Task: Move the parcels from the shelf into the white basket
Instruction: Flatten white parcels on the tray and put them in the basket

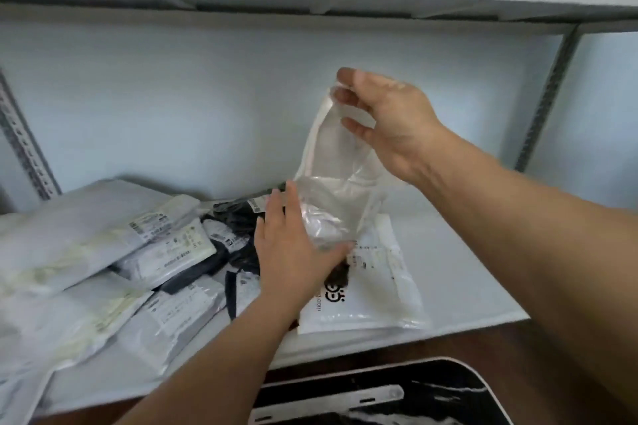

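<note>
above the shelf board, the right hand [390, 124] pinches the top edge of a clear plastic parcel [336, 190] between thumb and curled fingers, so the thin, glossy, crinkled bag hangs upright and limp. the left hand [293, 252] is spread open with its fingers straight, its palm pressed flat against the bag's lower part and closed on nothing. just under the bag lies one flat white mailer [376, 290], smooth, rectangular, with dark print and a label. left of the hands lies a loose heap of soft poly parcels: roughly five pale grey ones [79, 228] with white labels and two or three black ones [238, 217], overlapping; the blur blocks an exact count. all rest on the pale grey shelf [459, 272], braced by perforated metal uprights. at the bottom edge shows the white basket [386, 393], its rounded rim framing dark contents.
</note>
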The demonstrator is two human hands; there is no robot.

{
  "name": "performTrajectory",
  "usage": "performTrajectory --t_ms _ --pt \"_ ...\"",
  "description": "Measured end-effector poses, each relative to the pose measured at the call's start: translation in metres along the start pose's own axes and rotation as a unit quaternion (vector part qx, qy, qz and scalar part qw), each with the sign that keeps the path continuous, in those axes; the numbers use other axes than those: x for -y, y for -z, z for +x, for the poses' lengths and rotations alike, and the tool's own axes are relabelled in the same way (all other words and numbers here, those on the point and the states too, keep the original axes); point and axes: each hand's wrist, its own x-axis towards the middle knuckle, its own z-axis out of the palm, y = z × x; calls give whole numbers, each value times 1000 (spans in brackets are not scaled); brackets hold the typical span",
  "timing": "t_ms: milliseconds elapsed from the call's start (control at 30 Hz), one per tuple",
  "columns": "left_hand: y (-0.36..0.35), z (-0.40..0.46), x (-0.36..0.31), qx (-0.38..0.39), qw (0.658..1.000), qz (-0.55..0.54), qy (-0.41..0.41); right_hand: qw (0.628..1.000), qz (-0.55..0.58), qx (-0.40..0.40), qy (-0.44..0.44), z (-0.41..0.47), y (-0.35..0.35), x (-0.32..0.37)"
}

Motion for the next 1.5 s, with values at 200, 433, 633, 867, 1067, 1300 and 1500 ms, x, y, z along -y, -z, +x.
performTrajectory --t_ms 200,433,633,867,1067,1300,1500 --pt "113 -41 10 -80 985 -146 51 996 30 80 -8 -103 -74 43" --pt "185 -138 7 6 952 -266 149 990 39 122 -51 -187 -127 65" --pt "189 -207 34 47 848 -423 316 973 -165 124 106 -245 -120 25" --pt "163 -289 120 100 754 -449 469 923 -353 -109 -106 -288 6 -98" --pt "119 -317 153 92 763 -373 519 893 -122 27 -431 -347 36 -177" --pt "91 -313 148 196 835 -225 463 887 -90 47 -450 -346 27 -203" --pt "78 -312 153 132 894 -92 418 883 -91 34 -460 -330 24 -210"
